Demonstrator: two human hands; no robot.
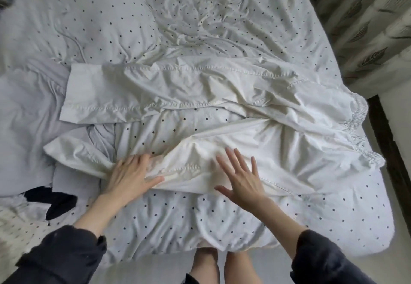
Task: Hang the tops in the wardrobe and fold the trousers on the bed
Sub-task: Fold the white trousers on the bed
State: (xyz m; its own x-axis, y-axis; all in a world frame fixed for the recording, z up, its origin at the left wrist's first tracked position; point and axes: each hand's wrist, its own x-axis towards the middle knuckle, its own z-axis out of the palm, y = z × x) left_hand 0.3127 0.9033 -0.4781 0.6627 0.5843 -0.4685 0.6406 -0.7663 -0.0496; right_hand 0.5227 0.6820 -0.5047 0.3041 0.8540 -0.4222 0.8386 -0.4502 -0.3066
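On the bed (222, 28), which is covered by a white sheet with small dark dots, a pair of white trousers (255, 97) lies spread crosswise. The elasticated waistband (358, 114) sits at the right edge of the bed, and both legs run leftward from it. The far leg lies fairly flat, its hem (66, 92) toward the left side of the bed. The near leg is creased and bunched, with a strip of dotted sheet showing between the two legs.

The left hand (131, 172) rests on the near leg toward its hem end. Its fingers lie nearly straight across the cloth and the thumb is spread along the leg's near edge; cloth gathers in folds just left of the hand. Whether any fabric is caught under the palm cannot be told. The right hand (240, 174) is spread wide, fingers straight and apart, over the near leg closer to the waistband; it holds nothing, and contact with the cloth cannot be confirmed.

Both forearms wear dark sleeves (66, 254). A black garment (57, 201) lies at the left near corner of the bed, beside a pale patterned fabric (20, 223). A leaf-print curtain (373, 17) hangs beyond the right side of the bed.
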